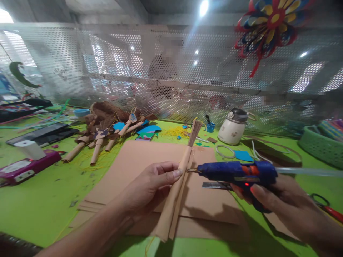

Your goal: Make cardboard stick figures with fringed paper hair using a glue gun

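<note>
My left hand (154, 184) pinches a rolled brown paper tube (171, 207) with a fringed tuft at its upper end. A long loose flap runs down the tube's right side, and the tube stands tilted over the paper. My right hand (278, 203) is wrapped round a blue hot glue gun (235, 171) with its red light lit. The gun's metal nozzle points left, close to the flap's edge by my left fingertips; whether it touches I cannot tell. A clear glue stick (308, 172) juts from its back. A metal blade (215, 185) shows under the gun.
Brown paper sheets (144, 153) lie stacked on the green table (34, 210). Several fringed paper tubes (99, 146) are piled back left, near a purple power strip (34, 164). A white flask (232, 126), a green basket (320, 144) and scissors (328, 205) are rightward.
</note>
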The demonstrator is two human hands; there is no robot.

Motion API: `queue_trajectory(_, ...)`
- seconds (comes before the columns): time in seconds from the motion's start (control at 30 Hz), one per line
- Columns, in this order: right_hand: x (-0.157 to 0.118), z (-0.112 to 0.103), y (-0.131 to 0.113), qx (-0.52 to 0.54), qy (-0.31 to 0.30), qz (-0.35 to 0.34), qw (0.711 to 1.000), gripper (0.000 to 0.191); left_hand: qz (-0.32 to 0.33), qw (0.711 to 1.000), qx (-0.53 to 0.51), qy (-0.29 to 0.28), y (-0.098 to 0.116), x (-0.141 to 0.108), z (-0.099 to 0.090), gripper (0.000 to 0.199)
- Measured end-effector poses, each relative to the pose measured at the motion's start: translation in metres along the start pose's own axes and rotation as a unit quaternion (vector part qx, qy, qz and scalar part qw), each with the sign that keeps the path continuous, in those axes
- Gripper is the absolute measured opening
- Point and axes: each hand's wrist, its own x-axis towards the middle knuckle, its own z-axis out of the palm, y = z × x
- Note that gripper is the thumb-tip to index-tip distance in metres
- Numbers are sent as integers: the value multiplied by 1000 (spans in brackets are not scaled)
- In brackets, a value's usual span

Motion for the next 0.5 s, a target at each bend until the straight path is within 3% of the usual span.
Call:
queue_trajectory(0.17,1,-1,6,-12,17,35,999,34,-2,1000,19,-5,-2,-1,-2,24)
queue_trajectory(0.33,7,2,3,-21,32,23,999,32,-1,999,31,-12,-2,-2,-1,24)
queue_trajectory(0.5,3,1,10,3,-24,31,999,29,0,1000,22,-7,-1,-1,-1,26)
